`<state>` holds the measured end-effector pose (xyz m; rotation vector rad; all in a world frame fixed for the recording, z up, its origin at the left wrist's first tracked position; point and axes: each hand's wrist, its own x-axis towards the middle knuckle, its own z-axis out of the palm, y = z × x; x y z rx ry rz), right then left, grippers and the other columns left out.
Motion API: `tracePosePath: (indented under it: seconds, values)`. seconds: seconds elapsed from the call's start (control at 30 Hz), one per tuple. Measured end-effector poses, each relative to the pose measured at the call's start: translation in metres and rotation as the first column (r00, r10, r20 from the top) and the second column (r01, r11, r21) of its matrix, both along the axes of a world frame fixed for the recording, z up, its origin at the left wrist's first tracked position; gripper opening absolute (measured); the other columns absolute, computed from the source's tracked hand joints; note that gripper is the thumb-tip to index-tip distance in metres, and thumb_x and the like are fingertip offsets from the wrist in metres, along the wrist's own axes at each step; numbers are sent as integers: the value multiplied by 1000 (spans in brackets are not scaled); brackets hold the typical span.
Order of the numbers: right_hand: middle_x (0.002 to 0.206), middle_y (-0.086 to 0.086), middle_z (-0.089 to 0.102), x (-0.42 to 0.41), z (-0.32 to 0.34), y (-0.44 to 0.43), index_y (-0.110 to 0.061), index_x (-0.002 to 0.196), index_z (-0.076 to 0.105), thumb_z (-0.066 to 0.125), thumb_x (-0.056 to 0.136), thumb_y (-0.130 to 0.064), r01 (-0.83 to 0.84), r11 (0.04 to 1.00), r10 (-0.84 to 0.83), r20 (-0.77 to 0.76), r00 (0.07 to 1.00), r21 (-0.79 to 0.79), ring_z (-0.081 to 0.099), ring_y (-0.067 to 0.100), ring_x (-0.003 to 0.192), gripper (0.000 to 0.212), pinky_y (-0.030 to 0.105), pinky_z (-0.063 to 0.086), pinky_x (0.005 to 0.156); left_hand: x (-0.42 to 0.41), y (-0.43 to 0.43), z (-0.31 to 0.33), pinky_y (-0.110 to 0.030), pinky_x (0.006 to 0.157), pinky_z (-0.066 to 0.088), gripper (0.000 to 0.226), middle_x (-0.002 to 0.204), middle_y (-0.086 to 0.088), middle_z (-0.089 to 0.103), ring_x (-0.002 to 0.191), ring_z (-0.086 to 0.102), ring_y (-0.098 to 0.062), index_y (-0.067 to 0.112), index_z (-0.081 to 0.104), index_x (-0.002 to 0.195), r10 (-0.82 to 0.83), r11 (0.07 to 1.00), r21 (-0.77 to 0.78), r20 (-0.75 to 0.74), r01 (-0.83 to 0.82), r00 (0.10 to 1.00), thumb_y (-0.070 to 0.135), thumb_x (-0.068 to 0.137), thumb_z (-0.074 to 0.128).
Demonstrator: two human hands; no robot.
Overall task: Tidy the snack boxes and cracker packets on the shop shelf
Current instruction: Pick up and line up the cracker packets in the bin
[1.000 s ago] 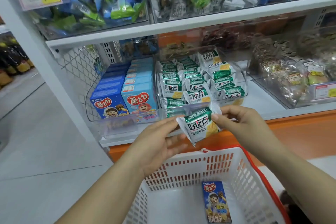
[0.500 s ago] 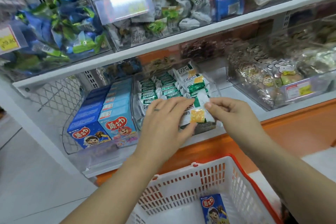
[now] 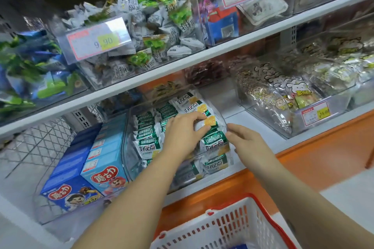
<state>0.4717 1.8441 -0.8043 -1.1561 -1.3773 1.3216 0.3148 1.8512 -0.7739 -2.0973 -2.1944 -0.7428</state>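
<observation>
Cracker packet [image 3: 209,121] pinched by left hand [image 3: 180,137], right hand [image 3: 247,143] beside.

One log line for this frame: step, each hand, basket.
step: packet into bin | left hand: grips cracker packet inside clear bin | right hand: fingers relaxed, at bin's right wall | basket: below shelf

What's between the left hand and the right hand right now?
Head view: a green-and-white cracker packet, lying at the right side of the clear bin, fills the gap between the left hand and the right hand.
</observation>
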Motion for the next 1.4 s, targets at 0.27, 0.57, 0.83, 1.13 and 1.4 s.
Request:
tracePosePath:
  seconds: [0.27, 0.57, 0.83, 1.13, 1.4]
  values:
    - [119, -6, 61, 0, 2, -4, -17, 135, 50, 47, 98, -19, 1, 1000, -2, 44, 999, 27, 56, 2, 90, 37, 28, 45, 88, -54, -21, 11, -47, 108, 34, 31, 128, 8, 60, 119, 54, -15, 31, 62, 119, 105, 991, 87, 19, -106, 994, 41, 90, 58]
    - [132, -2, 55, -4, 0, -5, -17, 138, 47, 49, 97, -20, 19, 997, -27, 107, 994, 75, 52, 10, 104, 41, 22, 39, 77, -118, -36, 19, -49, 110, 23, 44, 129, 7, 56, 119, 52, -20, 34, 53, 123, 167, 892, -308, -455, -330, 875, 50, 84, 63]
    - [141, 1, 49, -1, 0, -2, -15, 141, 43, 52, 96, -20, -39, 997, 30, 125, 992, 63, 48, 16, 125, 46, 39, 40, 105, -106, -41, 20, -48, 111, 20, 36, 118, 4, 56, 109, 56, -20, 27, 52, 112, 183, 934, -176, -513, -312, 838, 50, 85, 62]
    - [119, -17, 58, -7, 19, -27, -25, 124, 58, 63, 88, -26, 118, 893, -206, 160, 965, 434, 49, 6, 117, 37, 25, 39, 98, -68, -93, 52, -25, 79, 38, 24, 93, 13, 49, 90, 48, -8, 31, 50, 92, 146, 954, 265, -12, -138, 989, 39, 82, 70]
    - [112, -25, 62, -7, 39, -57, -40, 120, 58, 69, 82, -29, -205, 862, 181, 95, 979, 464, 53, -12, 107, 40, 6, 41, 90, -25, -122, 39, -2, 78, 35, 31, 95, 27, 56, 94, 50, 9, 43, 47, 86, -72, 990, 129, 161, 51, 984, 33, 77, 75]
